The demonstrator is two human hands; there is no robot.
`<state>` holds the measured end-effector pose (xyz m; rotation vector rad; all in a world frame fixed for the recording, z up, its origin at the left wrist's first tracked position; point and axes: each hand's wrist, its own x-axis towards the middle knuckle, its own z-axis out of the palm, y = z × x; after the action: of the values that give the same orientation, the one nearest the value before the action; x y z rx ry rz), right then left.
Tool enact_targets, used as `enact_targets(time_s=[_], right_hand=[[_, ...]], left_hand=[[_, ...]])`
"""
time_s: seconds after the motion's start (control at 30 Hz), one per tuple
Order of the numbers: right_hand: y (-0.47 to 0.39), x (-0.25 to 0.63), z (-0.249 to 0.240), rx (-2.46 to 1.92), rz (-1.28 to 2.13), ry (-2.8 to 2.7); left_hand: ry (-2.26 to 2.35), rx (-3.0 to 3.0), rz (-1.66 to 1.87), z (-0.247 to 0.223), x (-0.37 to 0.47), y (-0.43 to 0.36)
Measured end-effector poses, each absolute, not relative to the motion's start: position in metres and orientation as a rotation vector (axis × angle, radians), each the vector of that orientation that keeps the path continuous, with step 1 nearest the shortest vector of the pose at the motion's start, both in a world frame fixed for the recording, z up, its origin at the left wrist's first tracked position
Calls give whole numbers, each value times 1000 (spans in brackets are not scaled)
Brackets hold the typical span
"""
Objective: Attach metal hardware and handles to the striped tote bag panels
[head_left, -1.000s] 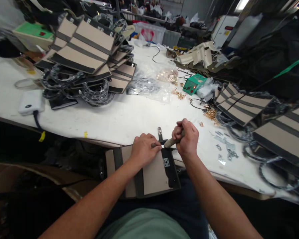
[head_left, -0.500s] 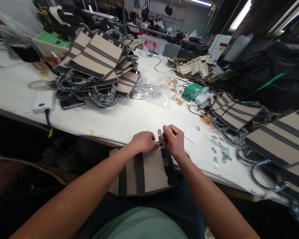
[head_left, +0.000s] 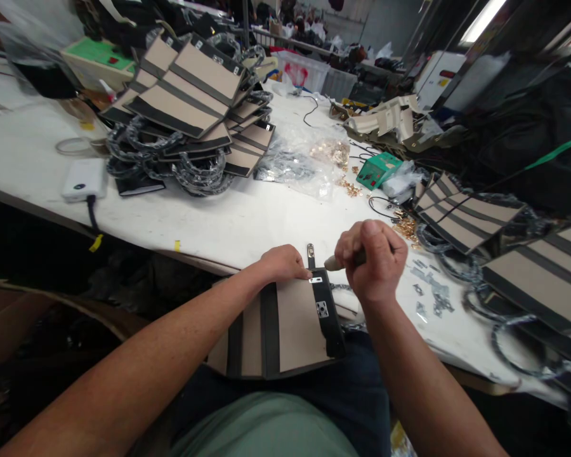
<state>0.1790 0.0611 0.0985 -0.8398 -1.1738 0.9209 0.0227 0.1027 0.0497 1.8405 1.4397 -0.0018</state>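
Note:
A beige and black bag [head_left: 297,330] lies across my lap, against the table's front edge. My left hand [head_left: 285,262] grips its upper edge, fingers closed beside a small silver metal plate [head_left: 316,280]. A square metal plate [head_left: 322,309] with a hole sits lower on the same dark strip. Beyond the edge sticks out a dark strap tab with a metal fitting [head_left: 311,252]. My right hand [head_left: 374,260] is a raised fist, right of the tab and apart from the bag. From it pokes the blunt greyish end of a tool [head_left: 332,263]; the fist hides the rest.
Stacked bags [head_left: 190,95] with plastic-wrapped handles stand at the left; more bags [head_left: 547,273] lie at the right. A green box [head_left: 378,170], loose gold fittings [head_left: 406,227] and silver plates [head_left: 440,297] are on the white table [head_left: 209,228]. A white power bank [head_left: 84,179] is near the left edge.
My right hand has lifted away from the strap tab, up and to the right, with the tool end now showing. My left hand stays on the bag's edge. The view has shifted slightly.

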Motion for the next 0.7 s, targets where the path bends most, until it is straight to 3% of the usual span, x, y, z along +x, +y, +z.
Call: enact_targets(time_s=[0.2,0.7], right_hand=[[59,179,77,-1029,970,-1287],[51,167,76,-996,922,-1428]], left_hand=[[1477,1803,0,51,24,102],[1491,1790,95,44,23,102]])
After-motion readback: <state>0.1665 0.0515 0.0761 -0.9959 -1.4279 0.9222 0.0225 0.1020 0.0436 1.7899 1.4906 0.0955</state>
